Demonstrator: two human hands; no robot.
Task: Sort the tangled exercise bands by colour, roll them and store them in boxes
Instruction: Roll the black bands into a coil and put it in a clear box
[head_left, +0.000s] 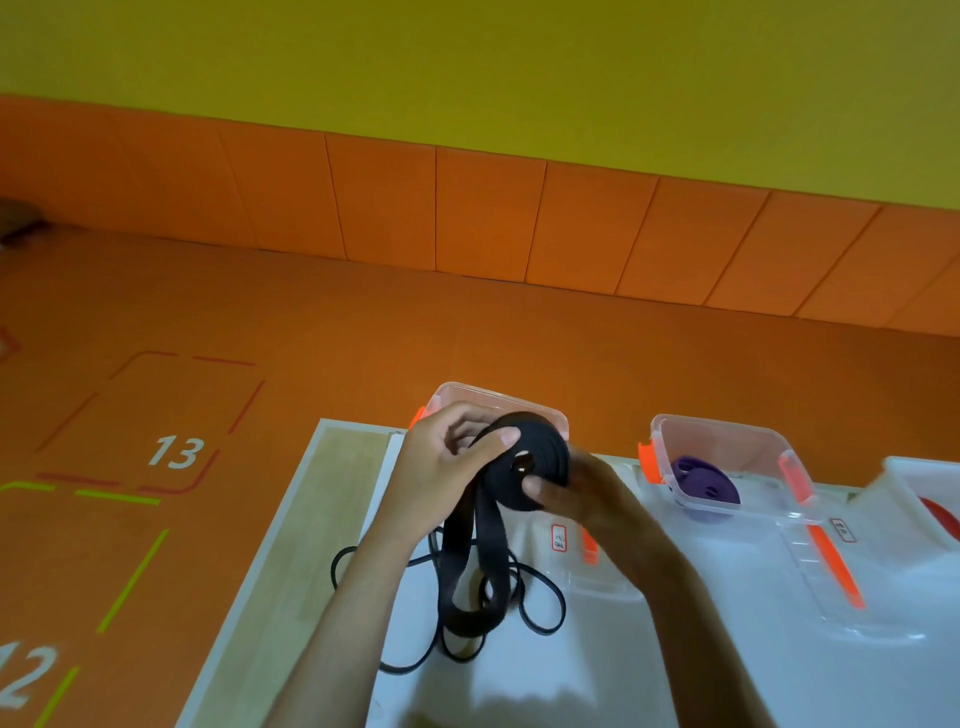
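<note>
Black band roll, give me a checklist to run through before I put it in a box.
1. Roll gripped: ok, left hand and right hand both hold the black band roll.
2. Rolling finished: not ok, a loose tail hangs to the table.
3. Tail free of the thin black bands: cannot tell, they overlap.
4. Box behind the hands open: ok; contents hidden.
5. Purple band kept separate: ok, in the neighbouring box.
</note>
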